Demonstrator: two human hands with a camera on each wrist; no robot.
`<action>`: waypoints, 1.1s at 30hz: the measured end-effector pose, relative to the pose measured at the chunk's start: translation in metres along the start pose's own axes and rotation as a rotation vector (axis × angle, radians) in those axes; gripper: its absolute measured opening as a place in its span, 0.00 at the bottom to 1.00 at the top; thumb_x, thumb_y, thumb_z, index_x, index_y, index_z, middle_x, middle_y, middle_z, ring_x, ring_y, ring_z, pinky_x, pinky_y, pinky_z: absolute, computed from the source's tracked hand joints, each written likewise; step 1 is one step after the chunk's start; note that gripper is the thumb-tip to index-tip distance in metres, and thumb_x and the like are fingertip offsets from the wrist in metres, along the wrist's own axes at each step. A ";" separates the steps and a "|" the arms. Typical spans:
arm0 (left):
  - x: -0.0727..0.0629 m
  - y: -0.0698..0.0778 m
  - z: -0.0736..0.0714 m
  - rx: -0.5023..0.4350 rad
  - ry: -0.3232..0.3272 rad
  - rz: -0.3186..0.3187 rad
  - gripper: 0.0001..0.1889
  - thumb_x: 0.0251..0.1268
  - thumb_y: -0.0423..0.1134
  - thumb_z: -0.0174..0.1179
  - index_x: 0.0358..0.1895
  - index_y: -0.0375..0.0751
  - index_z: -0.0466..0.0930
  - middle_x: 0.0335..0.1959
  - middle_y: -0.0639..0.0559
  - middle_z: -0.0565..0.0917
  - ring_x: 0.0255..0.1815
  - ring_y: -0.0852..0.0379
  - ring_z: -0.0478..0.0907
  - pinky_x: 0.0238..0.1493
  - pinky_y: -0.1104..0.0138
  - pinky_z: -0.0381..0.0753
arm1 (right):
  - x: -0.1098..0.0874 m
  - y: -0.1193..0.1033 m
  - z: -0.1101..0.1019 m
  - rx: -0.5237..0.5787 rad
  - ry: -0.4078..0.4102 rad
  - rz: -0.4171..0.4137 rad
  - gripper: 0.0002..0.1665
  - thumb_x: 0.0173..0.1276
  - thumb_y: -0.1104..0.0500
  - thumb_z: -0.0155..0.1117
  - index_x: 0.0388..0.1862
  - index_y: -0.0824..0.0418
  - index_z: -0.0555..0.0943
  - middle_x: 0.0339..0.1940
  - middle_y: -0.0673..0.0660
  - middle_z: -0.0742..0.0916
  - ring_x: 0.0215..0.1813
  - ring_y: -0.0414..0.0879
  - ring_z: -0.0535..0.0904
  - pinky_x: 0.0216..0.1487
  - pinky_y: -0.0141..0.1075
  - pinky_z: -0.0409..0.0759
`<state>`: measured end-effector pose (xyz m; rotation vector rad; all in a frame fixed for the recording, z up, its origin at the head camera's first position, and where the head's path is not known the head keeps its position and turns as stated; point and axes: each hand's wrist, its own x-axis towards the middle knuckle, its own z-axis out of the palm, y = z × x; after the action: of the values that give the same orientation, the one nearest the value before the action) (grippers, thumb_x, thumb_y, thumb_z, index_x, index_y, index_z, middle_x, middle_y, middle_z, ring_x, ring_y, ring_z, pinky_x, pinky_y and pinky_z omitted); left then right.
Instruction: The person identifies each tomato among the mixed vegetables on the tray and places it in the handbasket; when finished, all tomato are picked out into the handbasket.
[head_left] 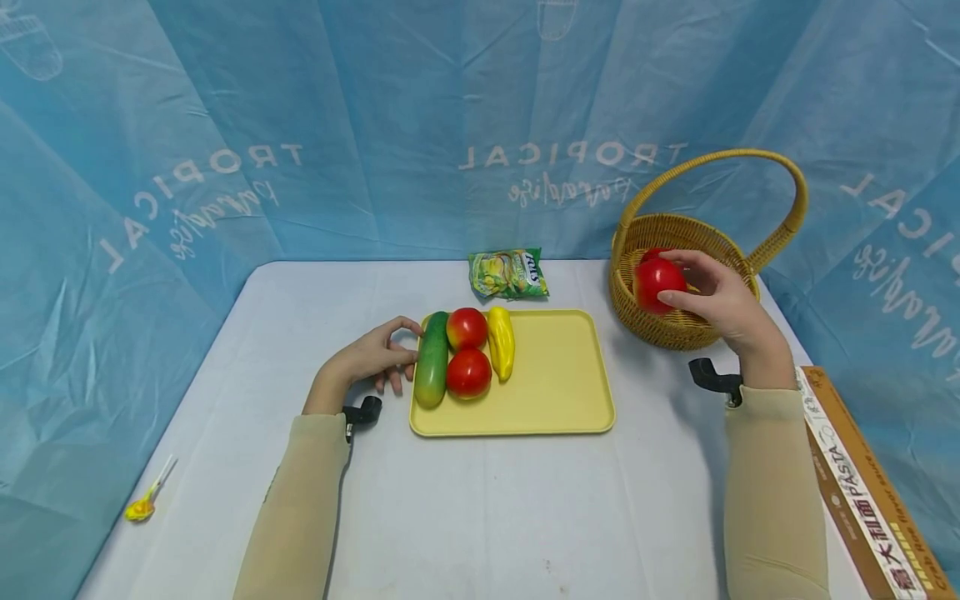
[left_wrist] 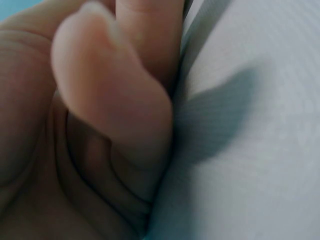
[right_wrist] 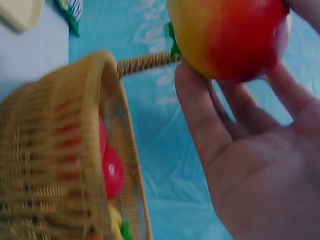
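head: right hand (head_left: 720, 304) is gripping a red-yellow fruit (head_left: 656, 283) above the wicker basket (head_left: 678, 329); left hand (head_left: 371, 360) is resting relaxed, holding nothing, beside the yellow tray (head_left: 555, 383) (cucumber (head_left: 432, 358) at that edge).
left wrist: fingers (left_wrist: 115, 100) are lying loosely curled on the table (left_wrist: 260, 125).
right wrist: fingers (right_wrist: 200, 115) are wrapping the fruit (right_wrist: 230, 35); basket (right_wrist: 60, 150) is sitting below.

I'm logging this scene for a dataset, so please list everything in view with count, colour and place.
Tray: 1, pale yellow, centre of the table.
Cucumber: 1, green, left edge of the tray.
Red-and-yellow fruits: 2, on the tray beside the cucumber.
Yellow pepper: 1, on the tray, right of the fruits.
Snack packet: 1, green and yellow, behind the tray.
Basket: 1, tan wicker, right rear; red pieces show inside.
Pasta box: 1, brown and white, right table edge.
Small spoon: 1, yellow, left front.
Table: 1, white.
Backdrop: blue sheeting.
Left hand: touching the tray's left edge.
Right hand: holding a red fruit over the basket.
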<state>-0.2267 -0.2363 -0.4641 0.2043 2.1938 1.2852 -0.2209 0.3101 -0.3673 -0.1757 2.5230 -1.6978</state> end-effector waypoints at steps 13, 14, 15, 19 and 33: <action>0.002 -0.002 0.001 -0.006 0.000 0.000 0.24 0.77 0.41 0.58 0.71 0.52 0.64 0.30 0.44 0.89 0.19 0.51 0.86 0.18 0.67 0.79 | 0.011 0.035 -0.022 -0.026 0.188 0.125 0.45 0.72 0.40 0.71 0.83 0.44 0.65 0.70 0.41 0.74 0.64 0.37 0.72 0.48 0.21 0.82; 0.002 -0.002 0.001 -0.004 0.001 0.001 0.24 0.77 0.41 0.58 0.71 0.52 0.64 0.30 0.44 0.89 0.19 0.50 0.86 0.18 0.67 0.79 | 0.012 0.036 -0.023 -0.030 0.198 0.132 0.45 0.72 0.39 0.71 0.83 0.44 0.65 0.68 0.40 0.74 0.63 0.37 0.72 0.48 0.21 0.82; 0.003 -0.003 0.000 -0.001 0.001 0.003 0.24 0.77 0.41 0.58 0.71 0.52 0.64 0.30 0.44 0.89 0.19 0.50 0.86 0.18 0.67 0.79 | 0.012 0.037 -0.023 -0.032 0.208 0.139 0.46 0.71 0.39 0.72 0.83 0.44 0.65 0.68 0.40 0.74 0.63 0.37 0.71 0.48 0.20 0.82; 0.003 -0.002 0.000 -0.002 0.001 0.001 0.24 0.77 0.41 0.59 0.70 0.53 0.64 0.30 0.44 0.89 0.19 0.51 0.86 0.18 0.67 0.79 | 0.013 0.041 -0.025 -0.033 0.243 0.165 0.47 0.69 0.37 0.73 0.83 0.43 0.65 0.66 0.38 0.75 0.65 0.40 0.70 0.51 0.22 0.82; 0.002 0.000 -0.001 0.001 0.001 -0.006 0.23 0.78 0.41 0.58 0.71 0.52 0.64 0.29 0.44 0.89 0.18 0.51 0.86 0.18 0.67 0.79 | 0.017 0.046 -0.027 -0.034 0.267 0.229 0.50 0.67 0.34 0.73 0.84 0.38 0.63 0.75 0.48 0.72 0.74 0.49 0.66 0.78 0.55 0.74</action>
<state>-0.2290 -0.2365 -0.4650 0.1974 2.1938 1.2815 -0.2431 0.3494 -0.4002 0.3473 2.6296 -1.6852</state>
